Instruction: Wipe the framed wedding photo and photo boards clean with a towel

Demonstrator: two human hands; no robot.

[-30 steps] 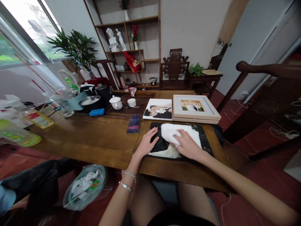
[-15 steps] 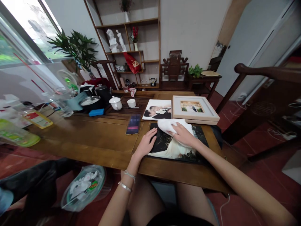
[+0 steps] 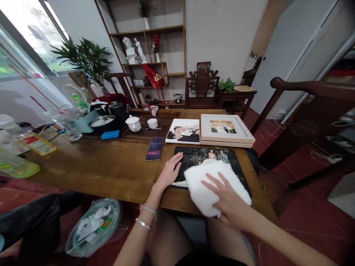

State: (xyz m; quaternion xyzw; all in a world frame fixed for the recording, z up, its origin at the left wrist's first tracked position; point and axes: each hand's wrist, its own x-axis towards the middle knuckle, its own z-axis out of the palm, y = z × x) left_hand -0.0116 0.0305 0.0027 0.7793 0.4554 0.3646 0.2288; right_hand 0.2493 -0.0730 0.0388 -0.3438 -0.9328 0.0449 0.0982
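My right hand (image 3: 226, 199) lies on a white towel (image 3: 196, 184) with its fingers spread over the top. The towel covers the lower right of a dark photo panel (image 3: 191, 155) and hangs past the table's front edge. In the uncovered part of the panel, two small figures and pale fabric are visible. My left hand (image 3: 170, 170) rests flat at the panel's left edge, fingers stretched out, holding nothing. Behind the panel are a white-edged photo print (image 3: 181, 132) and a light wooden picture frame (image 3: 241, 127). Left of them lies a phone (image 3: 155, 147).
The wooden table (image 3: 111, 166) also carries a lidded white cup (image 3: 133, 123), a small white cup (image 3: 152, 123), a blue sponge (image 3: 110, 135) and several bottles on the left. Below stands a lined trash bin (image 3: 111, 232). A dark wooden chair (image 3: 299, 125) is at right.
My right hand and the towel have moved from the panel's upper edge down towards me, and the towel is spread wider. My left hand stays at the panel's left edge.
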